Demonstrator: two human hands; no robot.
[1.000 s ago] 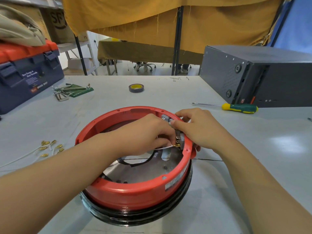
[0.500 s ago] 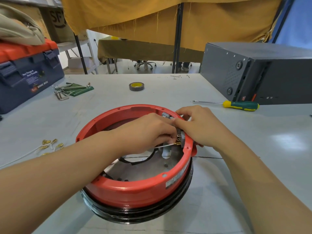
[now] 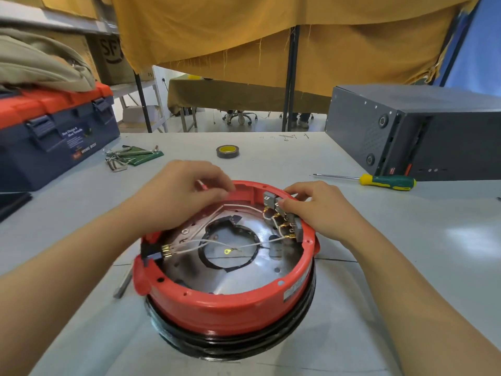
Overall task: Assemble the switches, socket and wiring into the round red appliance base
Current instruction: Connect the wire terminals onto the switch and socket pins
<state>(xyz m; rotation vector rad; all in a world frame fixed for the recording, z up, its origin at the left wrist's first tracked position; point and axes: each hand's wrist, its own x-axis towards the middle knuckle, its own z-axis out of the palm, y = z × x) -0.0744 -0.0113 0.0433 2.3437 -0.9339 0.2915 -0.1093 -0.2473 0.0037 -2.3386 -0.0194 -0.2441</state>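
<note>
A: Where's the red base [image 3: 230, 308]?
B: Near the table's [image 3: 406, 267] front edge, about mid-width, open side up, sitting on a black ring [image 3: 230, 346].

A: What's inside it?
B: Shiny metal floor w/ a round centre hole. 1 black socket [image 3: 151, 249] w/ brass pins on the left wall. Grey switches [image 3: 282, 213] w/ brass terminals along the right-rear wall. White wires [image 3: 217, 242] run across the floor btwn socket and switches; another follows the rear wall. 1 yellow ring terminal [image 3: 227, 251] lies loose over the centre hole.

A: Other containers?
B: Blue toolbox w/ red lid [image 3: 54, 131] at the table's left edge, latched, beige cloth on top; contents hidden.

A: The hands?
B: Apart, 1 each side of the rear rim. Left hand [image 3: 176, 196] hovers over the rear-left rim, fingers loosely curled, a small pink-tipped piece [image 3: 202, 185] pinched btwn them; can't tell what it is. Right hand [image 3: 317, 207] rests on the right-rear rim, thumb and fingertips clamped on the switches.

A: Rest of the table?
B: Tape roll [image 3: 227, 151] toward the rear edge, hex keys [image 3: 127, 156] by the toolbox, green-yellow screwdriver [image 3: 379, 181] and a dark grey case [image 3: 420, 131] on the right side.
</note>
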